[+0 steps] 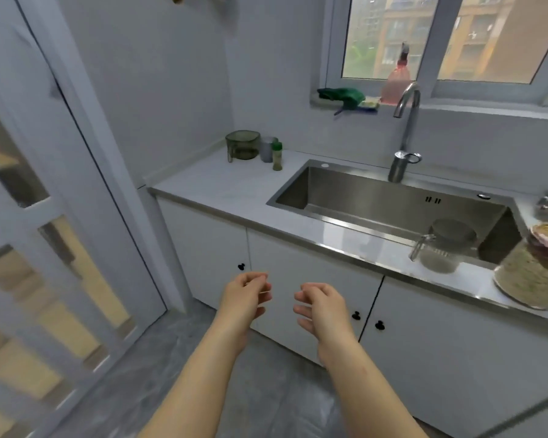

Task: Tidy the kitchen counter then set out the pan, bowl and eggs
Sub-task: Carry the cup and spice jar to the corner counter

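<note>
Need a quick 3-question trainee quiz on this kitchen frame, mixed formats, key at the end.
1. True or false: the left hand and right hand hover before the cabinet doors, off the counter.
2. The green cloth lies on the: A) floor B) windowsill C) shelf.
3. Fill in: as seen, the green-capped bottle stands to the ___ of the sink.
Key: 1 true; 2 B; 3 left.

Single head cam, wide-angle, fwd/down twd counter (222, 188) & sink (345, 188)
</note>
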Available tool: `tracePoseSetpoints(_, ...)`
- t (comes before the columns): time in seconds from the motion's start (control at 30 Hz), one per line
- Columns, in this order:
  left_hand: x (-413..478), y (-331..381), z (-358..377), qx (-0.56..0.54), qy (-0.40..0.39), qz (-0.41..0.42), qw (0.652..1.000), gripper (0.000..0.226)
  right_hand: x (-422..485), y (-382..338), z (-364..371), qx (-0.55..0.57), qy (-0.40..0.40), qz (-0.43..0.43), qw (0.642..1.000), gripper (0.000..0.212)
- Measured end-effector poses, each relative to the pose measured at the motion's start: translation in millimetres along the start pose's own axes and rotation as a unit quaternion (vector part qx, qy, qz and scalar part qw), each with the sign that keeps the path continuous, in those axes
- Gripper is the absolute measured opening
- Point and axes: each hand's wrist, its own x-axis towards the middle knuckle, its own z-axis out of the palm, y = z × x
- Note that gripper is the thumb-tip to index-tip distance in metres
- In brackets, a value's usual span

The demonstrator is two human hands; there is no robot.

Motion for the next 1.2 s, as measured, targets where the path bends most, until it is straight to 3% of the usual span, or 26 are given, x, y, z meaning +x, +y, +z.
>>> tracePoseSetpoints(0.53,317.5,141.2,-92.2,-0.003,0.032,0.041,0.999,0.014,247.4,-115.0,233.2,-0.005,-0.038,-0.019,0.999,0.011)
tracePoseSetpoints(1.2,579.5,227.2,-30.5,0.050,0.055,0.004,0.997,0.014,502.7,-221.7,289.6,0.018,-0.009,0.003,1.000,0.014)
